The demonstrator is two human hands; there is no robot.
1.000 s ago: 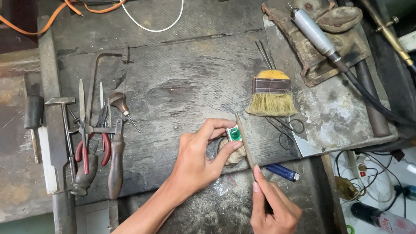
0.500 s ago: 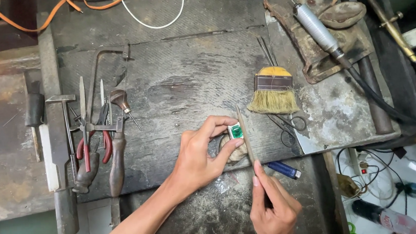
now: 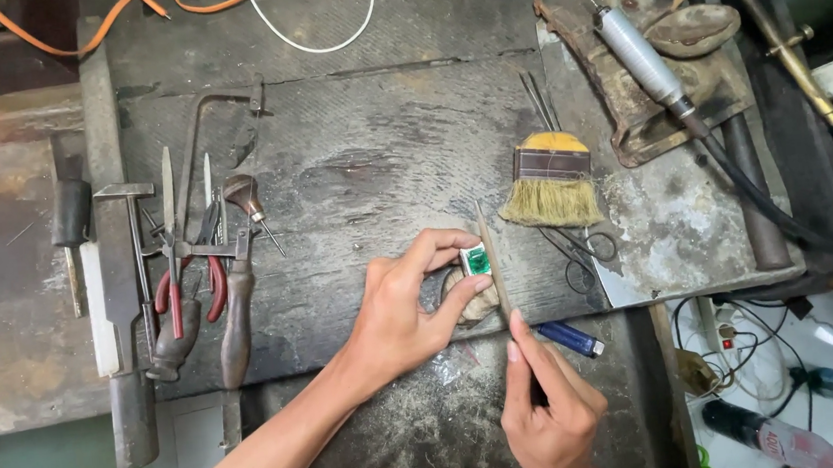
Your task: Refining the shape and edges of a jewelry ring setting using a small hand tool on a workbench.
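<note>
Left hand (image 3: 398, 311) pinches a small metal ring with a square green stone (image 3: 477, 259) between thumb and index fingertips, propped on a rounded wooden peg (image 3: 472, 299) at the near edge of the dark workbench (image 3: 370, 158). The stone faces up and to the right.

Right hand (image 3: 551, 415), nearer than the left and to its right, is closed around a thin file (image 3: 492, 262), index finger laid along the shaft. The file's long axis runs near-to-far with a slight lean left; its far part sits just right of the ring, touching or nearly touching its edge, exact contact too small to tell. So the ring lies just left of the file, far-left of the right hand's fingertips. Right hand does the tool work, left only steadies.

A blue lighter (image 3: 571, 339) lies just right of the right hand's index finger. A flat brush with yellow ferrule (image 3: 551, 182) lies farther right, wire scissors (image 3: 579, 250) beside it. At far right a tray (image 3: 628, 125) holds a grey rotary handpiece (image 3: 640, 56). On the left, red-handled pliers (image 3: 186, 294), a saw frame (image 3: 217, 131) and files are lined up.
</note>
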